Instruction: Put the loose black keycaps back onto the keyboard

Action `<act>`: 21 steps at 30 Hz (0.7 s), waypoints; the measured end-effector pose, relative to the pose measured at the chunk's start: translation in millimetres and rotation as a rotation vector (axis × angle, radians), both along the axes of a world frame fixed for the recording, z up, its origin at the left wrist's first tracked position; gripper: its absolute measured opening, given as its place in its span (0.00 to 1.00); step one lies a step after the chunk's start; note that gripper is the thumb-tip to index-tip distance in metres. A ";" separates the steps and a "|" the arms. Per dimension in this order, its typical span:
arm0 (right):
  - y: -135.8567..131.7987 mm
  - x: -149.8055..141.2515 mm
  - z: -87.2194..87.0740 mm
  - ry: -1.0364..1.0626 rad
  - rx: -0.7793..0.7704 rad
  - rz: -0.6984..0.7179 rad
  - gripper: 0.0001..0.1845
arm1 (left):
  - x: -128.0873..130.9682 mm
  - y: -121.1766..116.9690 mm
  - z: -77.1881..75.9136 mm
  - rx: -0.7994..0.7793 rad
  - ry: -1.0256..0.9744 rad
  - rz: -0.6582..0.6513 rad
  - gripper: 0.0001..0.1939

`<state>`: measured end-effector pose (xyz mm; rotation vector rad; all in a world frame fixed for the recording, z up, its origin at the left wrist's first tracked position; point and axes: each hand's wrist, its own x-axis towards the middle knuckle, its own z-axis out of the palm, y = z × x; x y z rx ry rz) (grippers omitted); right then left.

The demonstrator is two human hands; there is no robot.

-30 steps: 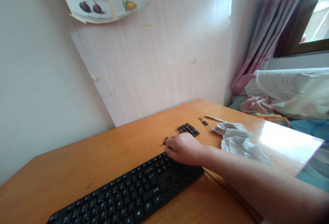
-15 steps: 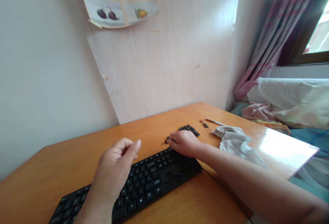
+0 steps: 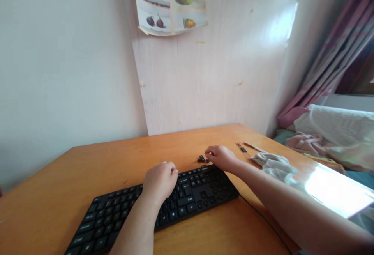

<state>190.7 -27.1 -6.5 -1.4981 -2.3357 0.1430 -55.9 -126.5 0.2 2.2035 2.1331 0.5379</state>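
Observation:
A black keyboard [image 3: 206, 193] lies at a slant on the desk, with keycaps off at its right end, where the key wells show. My left hand [image 3: 161, 180] is over the middle of the keyboard, its fingers curled in; whatever may be inside them is hidden. Just beyond the keyboard's far right edge, my right hand [image 3: 222, 157] has its fingers bent together, and I cannot make out what they hold. Several loose black keycaps [image 3: 202, 158] lie on the desk close to its fingertips.
On the orange desk [image 3: 117, 161], right of my right hand, are a small dark piece with thin wires [image 3: 243, 149], a white pen [image 3: 254, 147] and a crumpled grey cloth [image 3: 274, 163]. The keyboard's cable [image 3: 263, 215] runs toward the front right. Painted fruit pictures [image 3: 172, 5] hang above.
The view has turned left. My left hand has moved right along the keyboard and turned, back upward. My right hand has shifted slightly away from the keys, uncovering more loose keycaps.

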 end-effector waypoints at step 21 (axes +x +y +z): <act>10.6 -45.5 4.3 -0.305 -0.039 0.047 0.13 | 7.4 -1.0 -8.5 0.053 -0.198 -0.025 0.10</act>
